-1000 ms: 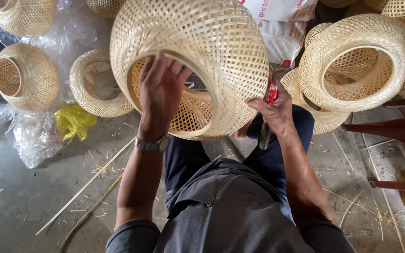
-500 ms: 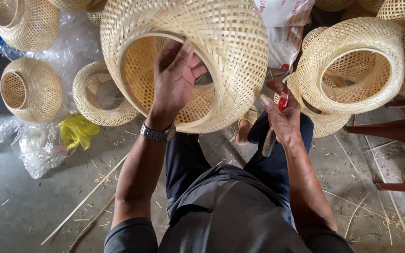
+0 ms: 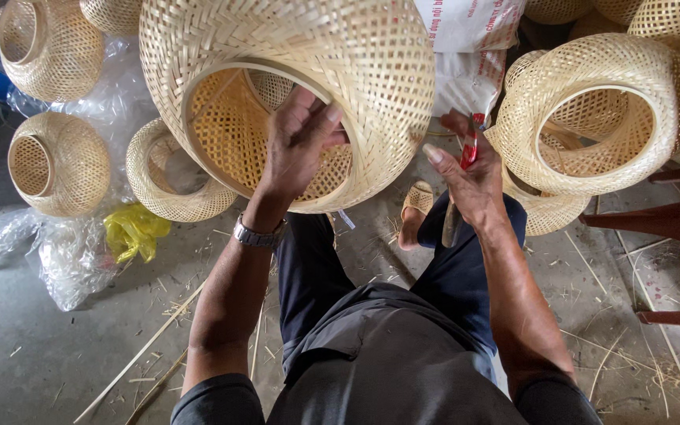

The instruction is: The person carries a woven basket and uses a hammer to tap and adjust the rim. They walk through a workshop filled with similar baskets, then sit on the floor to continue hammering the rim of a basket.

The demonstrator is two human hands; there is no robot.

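Note:
A large round woven bamboo basket (image 3: 301,55) is held up over my knees, its open mouth facing me. My left hand (image 3: 297,149), with a wristwatch, grips the lower rim of that mouth, fingers curled inside. Just right of the basket, apart from its wall, my right hand (image 3: 474,177) is closed around a red-handled tool (image 3: 469,148) whose lower end points down past my knee.
Similar woven baskets lie around: one at the right (image 3: 600,110), two at the left (image 3: 57,161) (image 3: 171,177), more at the top left. Clear plastic sheets and a yellow bag (image 3: 131,232) lie on the concrete floor. Dark red wooden furniture legs (image 3: 655,224) stand right. Bamboo strips litter the floor.
The basket has turned so its mouth opens wider toward me. My left hand shifted right along the rim. My right hand with the tool came off the basket's side.

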